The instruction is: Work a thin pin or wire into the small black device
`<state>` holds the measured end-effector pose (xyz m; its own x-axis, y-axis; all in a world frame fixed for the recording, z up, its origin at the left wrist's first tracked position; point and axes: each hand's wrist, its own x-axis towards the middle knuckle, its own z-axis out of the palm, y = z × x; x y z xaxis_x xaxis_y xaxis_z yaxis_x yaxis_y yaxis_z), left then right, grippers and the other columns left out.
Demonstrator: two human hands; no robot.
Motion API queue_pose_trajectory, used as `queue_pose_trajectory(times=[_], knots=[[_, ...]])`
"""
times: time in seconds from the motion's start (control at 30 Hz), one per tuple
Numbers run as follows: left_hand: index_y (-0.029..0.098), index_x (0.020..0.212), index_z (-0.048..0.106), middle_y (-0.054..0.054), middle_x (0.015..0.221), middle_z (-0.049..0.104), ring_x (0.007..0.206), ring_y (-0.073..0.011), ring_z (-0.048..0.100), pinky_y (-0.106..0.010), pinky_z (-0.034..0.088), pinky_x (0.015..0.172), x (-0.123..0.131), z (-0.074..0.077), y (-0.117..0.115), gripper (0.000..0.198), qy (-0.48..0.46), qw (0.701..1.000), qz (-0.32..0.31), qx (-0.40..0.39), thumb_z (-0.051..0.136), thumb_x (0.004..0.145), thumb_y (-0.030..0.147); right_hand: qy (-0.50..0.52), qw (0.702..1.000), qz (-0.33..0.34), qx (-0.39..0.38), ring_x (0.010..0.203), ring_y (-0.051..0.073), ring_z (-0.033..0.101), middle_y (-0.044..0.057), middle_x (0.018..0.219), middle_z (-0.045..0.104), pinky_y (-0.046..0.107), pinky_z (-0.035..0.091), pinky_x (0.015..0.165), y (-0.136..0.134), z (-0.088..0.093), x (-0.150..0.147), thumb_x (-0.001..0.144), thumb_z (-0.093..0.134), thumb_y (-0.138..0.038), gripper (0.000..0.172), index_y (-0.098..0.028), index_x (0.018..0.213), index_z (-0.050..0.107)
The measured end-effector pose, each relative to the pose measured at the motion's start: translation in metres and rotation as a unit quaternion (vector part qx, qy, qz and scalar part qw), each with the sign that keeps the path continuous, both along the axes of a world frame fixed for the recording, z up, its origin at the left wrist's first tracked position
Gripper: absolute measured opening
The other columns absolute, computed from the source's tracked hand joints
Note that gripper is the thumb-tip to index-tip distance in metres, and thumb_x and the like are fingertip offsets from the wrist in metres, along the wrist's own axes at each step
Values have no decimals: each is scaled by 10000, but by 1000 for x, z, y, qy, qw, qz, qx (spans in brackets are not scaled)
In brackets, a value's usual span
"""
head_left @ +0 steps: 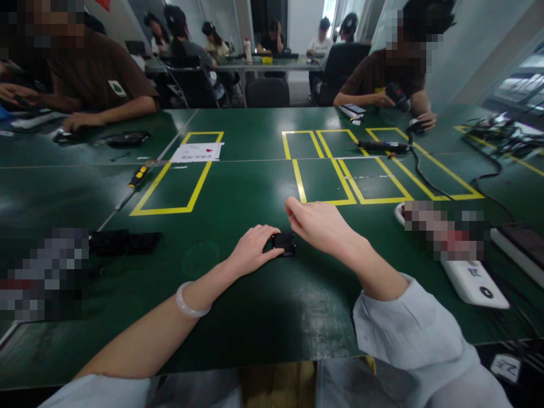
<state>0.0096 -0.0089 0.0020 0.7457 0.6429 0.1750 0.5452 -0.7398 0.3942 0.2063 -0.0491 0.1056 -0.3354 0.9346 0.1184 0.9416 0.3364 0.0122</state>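
Note:
A small black box-shaped object (284, 242) rests on the green table in front of me. My left hand (255, 247) closes on its left side, with the thumb along the near edge and the fingers at the far edge. Just above and to the right of it is my right hand (318, 224), its fingers curled and closed. Whatever those fingers hold, if anything, is hidden behind the hand. A pale bangle (190, 303) circles my left wrist.
Yellow tape outlines (193, 195) mark the green table (250, 187). A yellow-and-black screwdriver (138, 177) lies at left, black straps (125, 242) nearer me. A white device (476, 283) and cables (501, 136) lie at right. Across the table, a person (378, 73) holds a dark power tool (398, 96).

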Motion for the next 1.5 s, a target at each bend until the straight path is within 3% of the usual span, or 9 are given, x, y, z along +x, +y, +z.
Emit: queue_pose_trajectory(times=[0.1,0.33,0.5,0.73,0.93,1.03,1.2,1.37,1.5], knots=[[191,1094,545,-63,1056,622,932,-240,545,-370,429,810,0,0,0,347,-2,1000,0,2,519,917,489,-11,1000,-9,3,695,203,666,52,793,710,281,206,515,0,-2,1,965,350,-347,245,-190,1017,531],[200,1101,547,-65,1063,620,939,-244,547,-372,430,812,0,0,0,342,-2,1000,0,1,519,915,485,15,1000,4,13,678,167,646,45,847,715,274,235,536,-1,-1,1,928,374,-225,191,-181,1050,514],[193,1101,543,-61,1063,620,935,-240,541,-367,427,811,-1,-2,1,344,1,1000,-1,5,526,916,482,-32,999,-13,5,665,191,651,61,769,710,285,202,529,0,1,1,966,358,-354,250,-191,992,545],[192,1112,541,-66,1082,618,951,-242,541,-366,430,816,-1,-2,0,357,-5,1000,-2,6,524,916,490,-4,1000,4,17,687,178,656,41,870,715,285,235,527,-3,1,3,912,392,-214,193,-180,1057,516],[193,1119,541,-67,1062,616,947,-242,543,-370,431,821,-1,-4,1,356,0,1000,2,10,523,917,486,-24,1000,-2,12,694,200,661,49,790,714,287,224,538,-2,3,4,955,395,-348,218,-189,976,544],[194,1119,544,-71,1090,615,963,-245,544,-373,434,824,-1,-3,0,358,1,1000,2,6,521,918,489,-38,999,-7,7,678,197,658,53,770,712,286,219,534,0,2,4,965,364,-302,213,-189,998,541],[189,1115,541,-73,1087,618,956,-246,547,-374,438,813,0,-1,0,365,0,1000,0,6,513,920,496,-11,1000,9,18,704,178,655,43,898,717,287,255,552,-2,2,3,928,391,-222,179,-184,1053,513],[191,1114,543,-73,1071,622,941,-245,552,-377,440,811,0,-1,0,364,-1,1000,1,5,509,920,497,-36,999,-1,11,689,196,655,57,786,713,288,239,551,-1,2,4,963,374,-337,224,-189,994,538],[196,1107,548,-69,1089,625,950,-243,551,-374,436,821,0,0,-1,341,-7,1000,-2,5,532,912,475,-37,999,-4,12,676,190,654,57,799,713,292,222,538,-1,2,3,967,328,-264,226,-187,1007,537]])
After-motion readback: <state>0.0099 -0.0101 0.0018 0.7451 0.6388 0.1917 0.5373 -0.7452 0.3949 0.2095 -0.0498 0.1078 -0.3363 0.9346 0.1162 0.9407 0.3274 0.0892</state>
